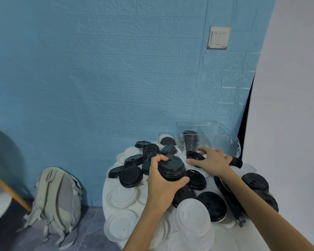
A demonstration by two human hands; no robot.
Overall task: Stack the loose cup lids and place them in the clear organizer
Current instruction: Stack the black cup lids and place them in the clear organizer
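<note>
A small round table (105, 192) is heaped with loose black lids (130, 176) and white lids (121, 196). My left hand (159, 185) grips a stack of black lids (171, 168), fingers over its far rim and thumb under its near edge. My right hand (212, 161) reaches over the pile toward the back, its curled fingers on a single black lid (193, 155). The clear organizer (217, 140) stands at the table's back right against the wall, with a few black lids (188, 132) showing inside it.
A blue brick-textured wall rises behind the table, and a white wall (288, 105) closes in on the right. A grey backpack (58, 203) leans on the floor to the left. A wooden leg (9, 191) and another white table edge sit at far left.
</note>
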